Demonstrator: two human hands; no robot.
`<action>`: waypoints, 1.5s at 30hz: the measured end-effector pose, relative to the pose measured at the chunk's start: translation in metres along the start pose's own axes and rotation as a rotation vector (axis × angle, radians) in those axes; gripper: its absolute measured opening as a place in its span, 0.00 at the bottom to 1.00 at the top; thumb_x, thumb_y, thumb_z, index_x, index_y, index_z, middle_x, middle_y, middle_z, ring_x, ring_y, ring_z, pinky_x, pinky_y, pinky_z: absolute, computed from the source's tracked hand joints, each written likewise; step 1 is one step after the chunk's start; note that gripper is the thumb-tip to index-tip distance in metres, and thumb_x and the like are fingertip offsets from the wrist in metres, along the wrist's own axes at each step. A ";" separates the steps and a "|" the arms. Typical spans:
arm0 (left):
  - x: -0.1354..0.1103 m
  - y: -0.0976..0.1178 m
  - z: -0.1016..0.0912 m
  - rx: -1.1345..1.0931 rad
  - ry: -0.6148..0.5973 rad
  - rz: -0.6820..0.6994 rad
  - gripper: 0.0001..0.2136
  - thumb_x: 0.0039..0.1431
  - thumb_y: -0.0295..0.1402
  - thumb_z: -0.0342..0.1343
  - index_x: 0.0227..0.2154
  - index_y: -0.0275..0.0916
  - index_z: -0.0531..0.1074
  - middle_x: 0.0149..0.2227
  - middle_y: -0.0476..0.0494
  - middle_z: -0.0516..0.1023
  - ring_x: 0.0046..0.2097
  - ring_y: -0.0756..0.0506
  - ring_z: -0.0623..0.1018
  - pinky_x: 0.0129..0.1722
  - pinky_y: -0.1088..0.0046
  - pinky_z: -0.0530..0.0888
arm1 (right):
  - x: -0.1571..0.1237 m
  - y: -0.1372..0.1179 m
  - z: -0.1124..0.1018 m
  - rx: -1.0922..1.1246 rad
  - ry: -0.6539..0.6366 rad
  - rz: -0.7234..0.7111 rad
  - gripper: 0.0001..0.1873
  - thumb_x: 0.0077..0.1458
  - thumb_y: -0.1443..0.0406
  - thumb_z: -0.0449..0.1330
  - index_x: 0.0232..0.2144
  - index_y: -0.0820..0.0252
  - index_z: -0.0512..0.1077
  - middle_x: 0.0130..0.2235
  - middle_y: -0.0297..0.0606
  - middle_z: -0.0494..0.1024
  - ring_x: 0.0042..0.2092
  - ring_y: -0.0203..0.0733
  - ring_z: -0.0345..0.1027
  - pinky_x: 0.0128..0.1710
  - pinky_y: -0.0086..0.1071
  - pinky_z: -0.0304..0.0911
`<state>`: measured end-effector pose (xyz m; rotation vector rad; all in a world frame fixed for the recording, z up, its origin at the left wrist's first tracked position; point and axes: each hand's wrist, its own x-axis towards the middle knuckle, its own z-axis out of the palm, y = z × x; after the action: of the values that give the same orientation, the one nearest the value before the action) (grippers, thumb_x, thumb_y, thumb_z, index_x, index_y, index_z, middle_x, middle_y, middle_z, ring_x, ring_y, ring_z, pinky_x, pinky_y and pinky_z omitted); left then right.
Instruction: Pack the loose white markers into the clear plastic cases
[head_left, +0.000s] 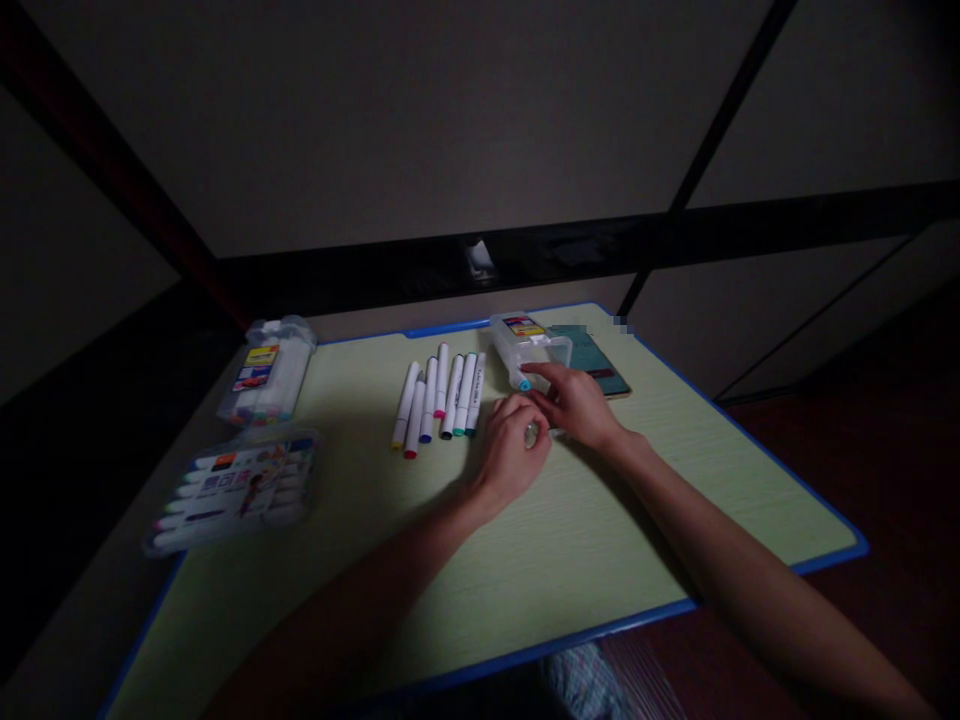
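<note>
My right hand (581, 405) is at the open front of a clear plastic case (510, 345). Its index finger and thumb close around the end of a marker with a light-blue tip (523, 384). Just below, my left hand (514, 445) is closed, its fingers curled into a ring. A bit of something clear shows by its fingers, but what it holds is hidden. Left of my hands lie several white markers (439, 400) in a loose row, with yellow, red, blue, pink, black and green ends toward me.
Another clear marker case (270, 372) stands at the table's far left. A flat case of markers (240, 490) lies nearer, by the left edge. Behind my right hand is a dark green, phone-like slab (600, 360). The pale green table (585, 560) has a blue rim.
</note>
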<state>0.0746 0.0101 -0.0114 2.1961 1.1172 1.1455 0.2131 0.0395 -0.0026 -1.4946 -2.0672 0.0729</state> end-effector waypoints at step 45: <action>0.000 0.000 -0.001 0.029 -0.019 -0.011 0.07 0.48 0.19 0.53 0.23 0.38 0.68 0.32 0.48 0.71 0.40 0.47 0.69 0.41 0.69 0.67 | -0.003 -0.003 -0.006 -0.008 0.015 -0.054 0.18 0.55 0.67 0.51 0.47 0.61 0.69 0.43 0.42 0.76 0.36 0.41 0.71 0.34 0.30 0.62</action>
<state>0.0742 0.0101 -0.0106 2.2152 1.1434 1.1080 0.2137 0.0343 0.0024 -1.4390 -2.0965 0.0319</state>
